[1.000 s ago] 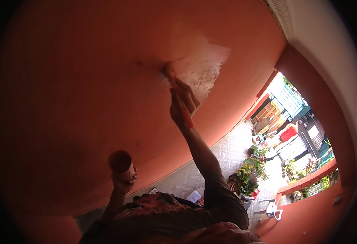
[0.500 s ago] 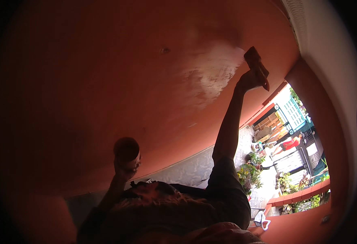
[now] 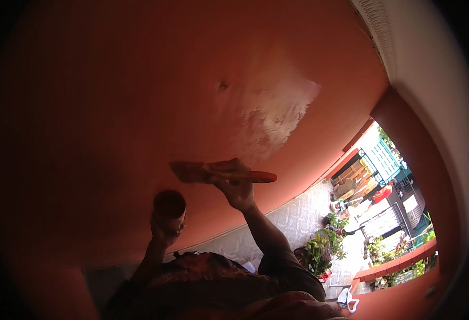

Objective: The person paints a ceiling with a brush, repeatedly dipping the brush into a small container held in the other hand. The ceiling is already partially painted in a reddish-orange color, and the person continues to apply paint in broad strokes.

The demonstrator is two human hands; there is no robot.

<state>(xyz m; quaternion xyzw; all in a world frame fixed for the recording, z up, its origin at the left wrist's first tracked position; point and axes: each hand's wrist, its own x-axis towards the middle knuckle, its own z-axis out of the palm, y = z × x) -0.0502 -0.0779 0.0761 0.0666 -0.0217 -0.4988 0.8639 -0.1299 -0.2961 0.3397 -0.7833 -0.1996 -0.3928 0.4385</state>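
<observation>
A terracotta-red wall [image 3: 111, 90] carries a pale, mottled, partly glossy patch [image 3: 277, 112] and a small dark mark [image 3: 221, 85]. My right hand [image 3: 234, 184] grips a wide paintbrush [image 3: 261, 176] with an orange handle, held sideways with the bristles pointing left, below the patch and just above and right of a round cup. I cannot tell if the bristles touch the wall. My left hand [image 3: 162, 229] is wrapped round that cup [image 3: 169, 202], low at centre; its inside looks dark and I cannot make out the contents.
A pale patterned floor [image 3: 298, 208] runs along the wall's base. Through an opening on the right are potted plants [image 3: 322, 250], gates [image 3: 384, 157], a person in red [image 3: 384, 192] and a low red-capped wall [image 3: 397, 261]. A white object [image 3: 347, 301] sits at lower right.
My right hand moved the brush from the patch out to its upper right, then down and left to near the cup, turning it sideways. My left hand stays low with the cup.
</observation>
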